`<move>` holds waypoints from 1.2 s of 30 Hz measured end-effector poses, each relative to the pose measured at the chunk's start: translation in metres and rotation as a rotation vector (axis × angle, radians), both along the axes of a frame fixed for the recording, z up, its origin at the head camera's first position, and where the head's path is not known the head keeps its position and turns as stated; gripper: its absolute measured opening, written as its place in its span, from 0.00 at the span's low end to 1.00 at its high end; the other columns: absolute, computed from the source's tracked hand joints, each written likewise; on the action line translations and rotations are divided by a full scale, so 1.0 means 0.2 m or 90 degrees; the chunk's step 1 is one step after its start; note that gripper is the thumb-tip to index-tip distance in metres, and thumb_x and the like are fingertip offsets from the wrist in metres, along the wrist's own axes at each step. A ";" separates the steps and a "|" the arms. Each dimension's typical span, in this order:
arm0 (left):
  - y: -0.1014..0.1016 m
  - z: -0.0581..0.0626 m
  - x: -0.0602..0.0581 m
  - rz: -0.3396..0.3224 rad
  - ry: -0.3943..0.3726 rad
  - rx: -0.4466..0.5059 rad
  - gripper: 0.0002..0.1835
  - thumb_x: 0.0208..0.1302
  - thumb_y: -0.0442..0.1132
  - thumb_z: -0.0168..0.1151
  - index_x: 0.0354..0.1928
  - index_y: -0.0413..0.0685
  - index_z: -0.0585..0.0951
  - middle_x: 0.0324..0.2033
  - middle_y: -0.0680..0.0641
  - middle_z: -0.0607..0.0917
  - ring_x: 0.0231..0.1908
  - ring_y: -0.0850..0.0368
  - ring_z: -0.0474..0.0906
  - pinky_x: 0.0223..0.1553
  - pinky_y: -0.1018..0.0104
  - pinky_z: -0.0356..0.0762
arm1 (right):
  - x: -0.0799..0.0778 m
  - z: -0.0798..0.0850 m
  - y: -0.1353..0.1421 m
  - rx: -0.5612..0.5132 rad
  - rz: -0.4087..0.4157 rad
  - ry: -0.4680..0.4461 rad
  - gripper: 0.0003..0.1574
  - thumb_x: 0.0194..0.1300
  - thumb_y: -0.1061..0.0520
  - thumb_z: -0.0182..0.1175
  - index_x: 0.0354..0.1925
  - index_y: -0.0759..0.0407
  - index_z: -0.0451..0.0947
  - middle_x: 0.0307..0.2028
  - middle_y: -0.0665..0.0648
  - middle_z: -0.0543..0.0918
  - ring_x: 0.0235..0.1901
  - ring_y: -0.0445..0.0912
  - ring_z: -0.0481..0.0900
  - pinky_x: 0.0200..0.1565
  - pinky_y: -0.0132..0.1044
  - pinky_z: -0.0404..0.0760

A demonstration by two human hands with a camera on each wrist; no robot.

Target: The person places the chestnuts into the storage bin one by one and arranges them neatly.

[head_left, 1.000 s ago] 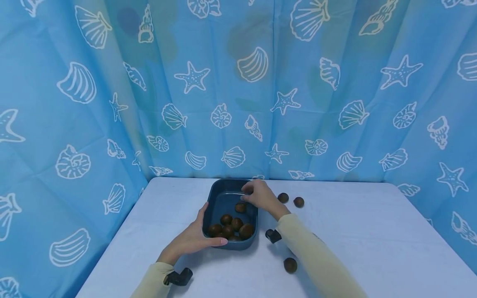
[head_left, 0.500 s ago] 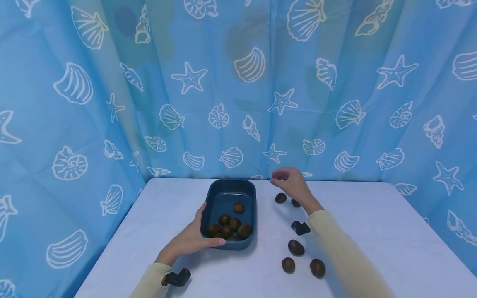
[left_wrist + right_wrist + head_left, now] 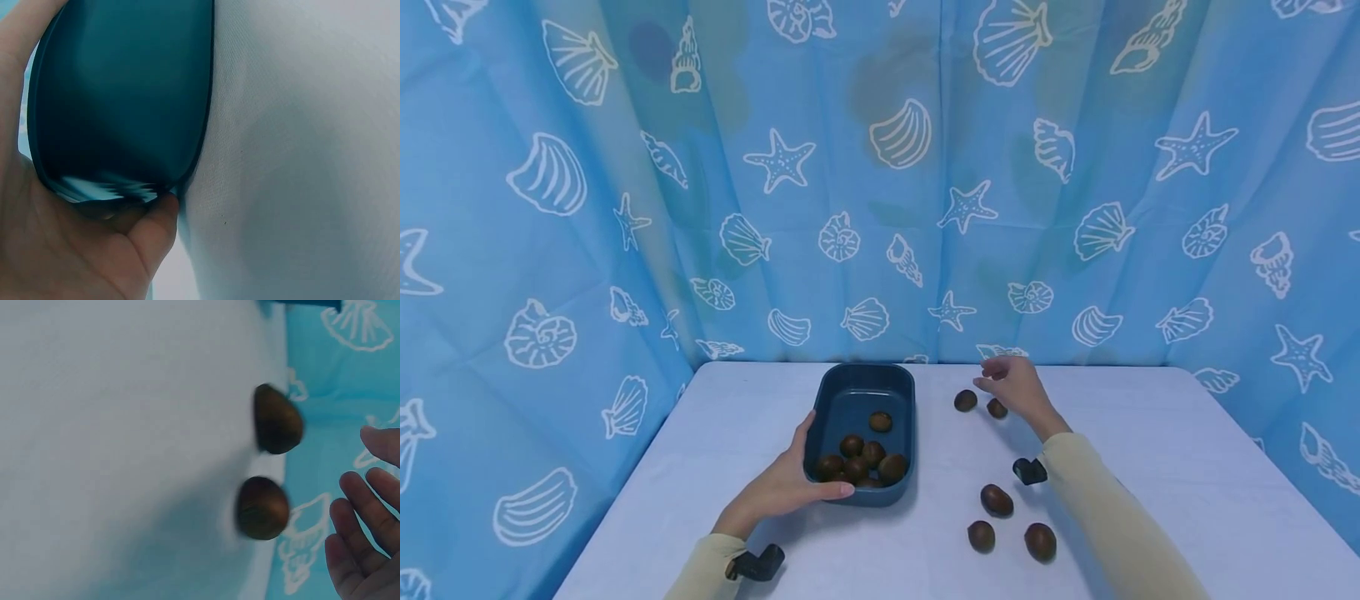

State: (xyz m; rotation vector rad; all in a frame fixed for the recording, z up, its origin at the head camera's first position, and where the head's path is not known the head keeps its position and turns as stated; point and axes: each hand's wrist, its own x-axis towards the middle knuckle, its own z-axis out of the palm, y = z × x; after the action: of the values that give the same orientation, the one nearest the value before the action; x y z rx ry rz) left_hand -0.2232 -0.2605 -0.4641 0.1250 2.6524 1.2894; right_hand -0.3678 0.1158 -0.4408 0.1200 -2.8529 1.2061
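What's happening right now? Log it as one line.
left grip: holds blue container, several brown nuts inside | right grip: empty, near two loose nuts | table: three more nuts nearer the person

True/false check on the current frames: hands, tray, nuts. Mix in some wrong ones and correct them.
1. The left hand holds the blue tray. True.
2. Five brown nuts lie on the white table outside the tray. True.
3. The right hand is nearer the table's far edge than the left hand. True.
4. The right hand pinches a nut. False: it holds nothing.
5. The tray is empty. False: several nuts lie inside.
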 end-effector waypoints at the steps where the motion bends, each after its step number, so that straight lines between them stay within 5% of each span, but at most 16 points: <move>1: 0.00 0.00 0.00 0.000 0.000 0.001 0.72 0.50 0.66 0.77 0.84 0.55 0.36 0.81 0.37 0.58 0.77 0.34 0.61 0.72 0.27 0.62 | 0.00 -0.01 0.00 0.006 -0.003 -0.008 0.27 0.71 0.51 0.66 0.62 0.62 0.78 0.59 0.66 0.82 0.62 0.61 0.78 0.62 0.55 0.82; 11: -0.01 -0.01 -0.01 -0.007 -0.001 0.008 0.72 0.50 0.66 0.77 0.84 0.58 0.36 0.81 0.38 0.58 0.77 0.35 0.61 0.72 0.27 0.62 | -0.02 -0.10 -0.01 0.052 0.015 -0.061 0.30 0.68 0.51 0.68 0.62 0.63 0.78 0.59 0.66 0.82 0.58 0.61 0.81 0.56 0.50 0.87; 21: -0.01 0.00 -0.01 -0.024 0.005 0.025 0.72 0.51 0.65 0.77 0.84 0.59 0.35 0.81 0.40 0.56 0.78 0.36 0.61 0.72 0.27 0.61 | -0.03 -0.13 -0.05 0.098 0.062 -0.045 0.32 0.62 0.51 0.73 0.58 0.68 0.80 0.55 0.68 0.84 0.57 0.62 0.81 0.61 0.58 0.81; 36: -0.01 -0.01 -0.01 -0.014 -0.002 0.023 0.72 0.50 0.66 0.77 0.84 0.59 0.35 0.82 0.39 0.56 0.78 0.35 0.60 0.72 0.26 0.62 | -0.04 -0.14 -0.10 0.140 0.060 -0.050 0.28 0.62 0.54 0.73 0.57 0.64 0.82 0.50 0.63 0.86 0.51 0.56 0.84 0.60 0.56 0.83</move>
State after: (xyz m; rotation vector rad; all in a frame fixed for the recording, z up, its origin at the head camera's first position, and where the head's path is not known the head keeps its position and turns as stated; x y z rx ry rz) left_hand -0.2257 -0.2634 -0.4665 0.1551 2.6186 1.3289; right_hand -0.3757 0.0949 -0.4681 0.2218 -3.0739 0.9250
